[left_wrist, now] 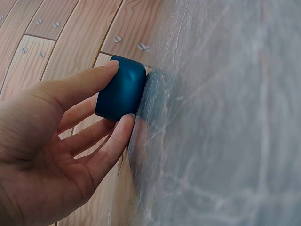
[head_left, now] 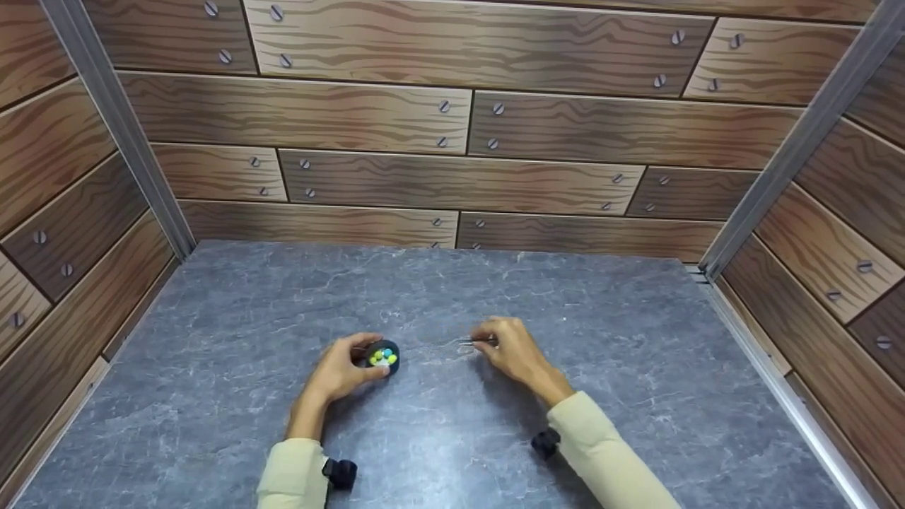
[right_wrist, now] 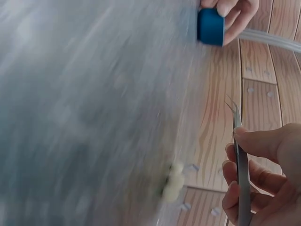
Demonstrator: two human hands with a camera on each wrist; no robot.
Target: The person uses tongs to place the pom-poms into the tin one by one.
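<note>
Pale sleeves (head_left: 290,477) show nearest me, this side of the blue cup (left_wrist: 123,89) down at the surface (head_left: 212,318). I see the left hand (head_left: 339,371) curling its fingers round the cup; right of it, the right hand (head_left: 516,350) pinching tweezers (right_wrist: 242,176). Coloured beads (head_left: 379,356) sit inside the cup.

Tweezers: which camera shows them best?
The right wrist view. It shows the tweezers large and close, with both pointed tips. In the head view they are a thin dark line in the right hand; the left wrist view misses them.
</note>
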